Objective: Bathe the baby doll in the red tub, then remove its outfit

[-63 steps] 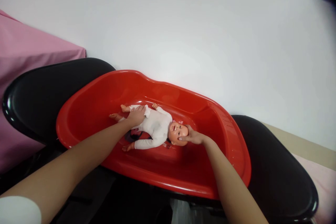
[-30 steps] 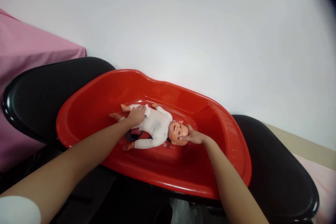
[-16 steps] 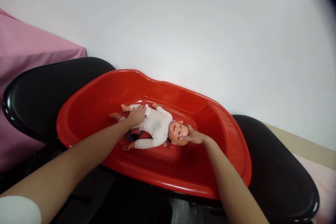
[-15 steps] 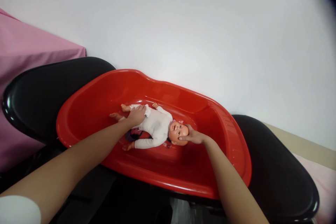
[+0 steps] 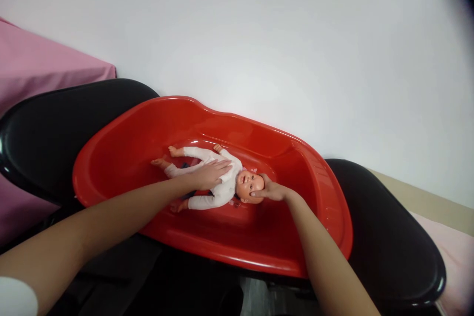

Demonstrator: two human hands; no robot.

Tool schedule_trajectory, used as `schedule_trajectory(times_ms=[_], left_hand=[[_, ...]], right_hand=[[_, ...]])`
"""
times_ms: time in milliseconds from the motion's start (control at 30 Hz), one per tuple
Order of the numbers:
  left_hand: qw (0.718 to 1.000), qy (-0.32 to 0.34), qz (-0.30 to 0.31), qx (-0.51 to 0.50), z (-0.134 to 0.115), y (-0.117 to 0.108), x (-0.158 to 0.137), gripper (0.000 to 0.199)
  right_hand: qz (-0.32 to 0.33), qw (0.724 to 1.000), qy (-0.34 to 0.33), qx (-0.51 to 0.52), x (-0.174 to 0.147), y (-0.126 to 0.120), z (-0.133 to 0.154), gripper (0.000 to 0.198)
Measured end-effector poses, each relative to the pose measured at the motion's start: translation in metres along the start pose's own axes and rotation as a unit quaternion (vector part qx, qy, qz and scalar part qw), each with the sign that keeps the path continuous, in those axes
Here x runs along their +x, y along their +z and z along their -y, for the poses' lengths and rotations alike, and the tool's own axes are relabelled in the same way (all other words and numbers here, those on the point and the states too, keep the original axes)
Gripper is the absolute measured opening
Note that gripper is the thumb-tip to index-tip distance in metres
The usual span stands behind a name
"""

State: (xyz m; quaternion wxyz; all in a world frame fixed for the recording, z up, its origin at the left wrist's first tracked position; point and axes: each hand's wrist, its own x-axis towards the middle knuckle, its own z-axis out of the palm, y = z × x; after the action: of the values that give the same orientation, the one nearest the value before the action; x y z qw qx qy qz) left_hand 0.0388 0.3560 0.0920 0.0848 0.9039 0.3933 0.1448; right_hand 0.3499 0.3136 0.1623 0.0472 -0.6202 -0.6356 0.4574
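Doll (image 5: 225, 188) along tub (image 5: 237, 232), head (image 5: 249, 186) rightward

The left arm (image 5: 111, 222) stretches in from the lower left, the left hand (image 5: 213, 174) palm down, fingers (image 5: 224, 166) extended. The right arm (image 5: 326, 256) slants up from below, the right hand (image 5: 271, 189) cupped, thumb (image 5: 255, 193) apart.

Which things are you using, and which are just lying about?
Using:
Baby doll, left hand on it, right hand cupping its head
Red baby bathtub beneath it
Black seats, perhaps supporting bathtub

Just about:
Pink cloth, left
Pale pink cloth, right
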Motion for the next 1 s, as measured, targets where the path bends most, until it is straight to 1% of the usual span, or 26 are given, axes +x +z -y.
schedule_trajectory(times_ms=[100, 167, 267, 367, 433, 533, 600, 633, 733, 900, 1000], left_hand=[[0.997, 0.066, 0.029, -0.035, -0.011, -0.002, -0.007, 0.077], [0.995, 0.053, 0.058, -0.068, -0.015, -0.005, -0.01, 0.079], [0.991, -0.004, 0.078, -0.105, -0.015, -0.01, -0.011, 0.079], [0.993, -0.031, 0.062, -0.098, -0.006, -0.007, -0.009, 0.077], [0.997, -0.019, 0.04, -0.068, 0.003, 0.0, -0.006, 0.076], [1.0, 0.023, 0.004, -0.016, 0.019, 0.012, -0.001, 0.074], [1.0, 0.02, -0.011, 0.007, 0.031, 0.017, 0.002, 0.07], [1.0, 0.004, -0.013, 0.013, 0.036, 0.017, 0.003, 0.067], [0.997, -0.072, -0.005, 0.019, 0.049, 0.009, 0.003, 0.061], [0.979, -0.201, 0.021, 0.032, 0.061, -0.008, -0.008, 0.062], [0.967, -0.245, 0.018, 0.07, 0.067, -0.012, -0.014, 0.063]], right_hand=[[0.003, 1.0, -0.01, 0.006, 0.003, 0.001, -0.003, 0.125], [0.006, 1.0, -0.011, 0.007, 0.005, 0.001, -0.006, 0.125], [-0.005, 1.0, -0.001, -0.005, 0.006, 0.0, -0.007, 0.12], [-0.012, 1.0, 0.005, -0.011, 0.005, 0.0, -0.006, 0.118], [-0.009, 1.0, 0.006, -0.008, 0.005, 0.001, -0.005, 0.117], [-0.006, 1.0, -0.003, 0.008, 0.006, 0.003, -0.007, 0.115], [-0.005, 1.0, -0.01, 0.025, 0.007, 0.003, -0.008, 0.115], [-0.004, 1.0, -0.011, 0.028, 0.007, 0.003, -0.009, 0.116], [-0.008, 1.0, -0.002, 0.012, 0.005, 0.001, -0.006, 0.118], [-0.013, 1.0, 0.006, -0.008, 0.0, 0.0, 0.001, 0.114], [-0.004, 1.0, 0.005, 0.018, 0.0, 0.002, 0.0, 0.114]])
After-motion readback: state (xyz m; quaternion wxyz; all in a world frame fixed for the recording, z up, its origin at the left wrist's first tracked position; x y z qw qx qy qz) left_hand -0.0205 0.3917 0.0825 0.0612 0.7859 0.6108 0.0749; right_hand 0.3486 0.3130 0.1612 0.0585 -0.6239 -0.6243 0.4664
